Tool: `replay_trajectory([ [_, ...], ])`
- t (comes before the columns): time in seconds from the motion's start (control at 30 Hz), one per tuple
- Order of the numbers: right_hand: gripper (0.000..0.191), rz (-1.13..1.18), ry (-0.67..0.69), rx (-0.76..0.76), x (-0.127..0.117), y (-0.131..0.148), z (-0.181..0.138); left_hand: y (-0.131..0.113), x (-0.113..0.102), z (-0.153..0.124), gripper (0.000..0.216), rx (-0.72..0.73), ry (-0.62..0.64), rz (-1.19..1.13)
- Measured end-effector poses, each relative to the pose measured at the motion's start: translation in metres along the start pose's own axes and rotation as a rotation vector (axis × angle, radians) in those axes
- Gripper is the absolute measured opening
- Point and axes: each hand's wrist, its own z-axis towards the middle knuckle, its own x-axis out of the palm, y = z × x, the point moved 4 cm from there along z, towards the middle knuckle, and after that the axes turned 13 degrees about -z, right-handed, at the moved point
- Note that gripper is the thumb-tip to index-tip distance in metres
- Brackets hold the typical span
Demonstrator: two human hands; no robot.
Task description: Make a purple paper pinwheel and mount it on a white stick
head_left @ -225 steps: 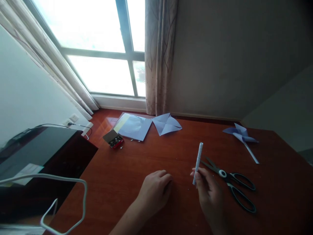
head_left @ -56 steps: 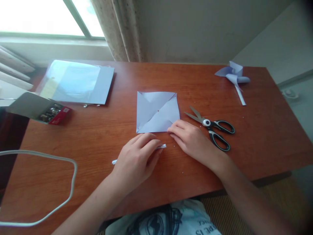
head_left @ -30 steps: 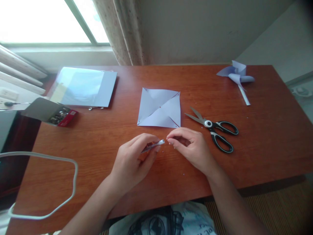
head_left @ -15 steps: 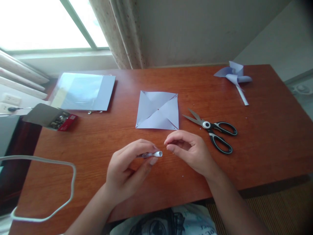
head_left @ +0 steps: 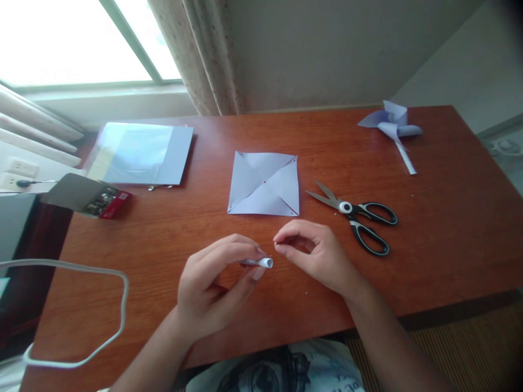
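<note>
Tube (head_left: pixel 267 263) is sitting in our left hand (head_left: pixel 202 283), over the table (head_left: pixel 155 245) and nearer us than the sheet (head_left: pixel 253 190), and we are pinching it just behind its open end. We are judging it light, stiff lengthwise yet easily crushed, so we are favouring a soft hold there; whether our right hand (head_left: pixel 321 256) is gripping something tiny, we are not managing to tell.

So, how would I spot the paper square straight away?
On the brown table, look to the middle, beyond the right hand. The pale paper square lies there, left of the scissors. Unlike the curled pinwheel at far right, it lies flat, with slits running in from its corners.
</note>
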Motion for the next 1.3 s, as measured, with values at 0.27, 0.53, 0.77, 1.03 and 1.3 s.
replay_trajectory([
  [0.27,0.017,-0.08,-0.009,-0.136,-0.001,0.005,0.0,-0.001,-0.001,0.002,0.026,0.052,-0.015,-0.039],
  [0.53,0.006,-0.032,-0.057,-0.042,0.0,0.002,-0.003,0.002,0.0,0.001,0.029,0.016,-0.044,0.002],
  [0.77,0.012,-0.305,-0.206,-0.273,0.0,0.036,-0.006,0.002,0.0,0.003,0.021,-0.026,-0.075,0.109],
  [1.03,0.006,-0.691,-0.296,-0.464,0.004,0.067,-0.02,-0.004,0.003,0.006,0.017,-0.032,-0.104,0.203],
  [1.3,0.009,-0.76,-0.274,-0.496,0.009,0.072,-0.027,-0.006,0.003,0.004,0.015,-0.061,-0.073,0.235],
])
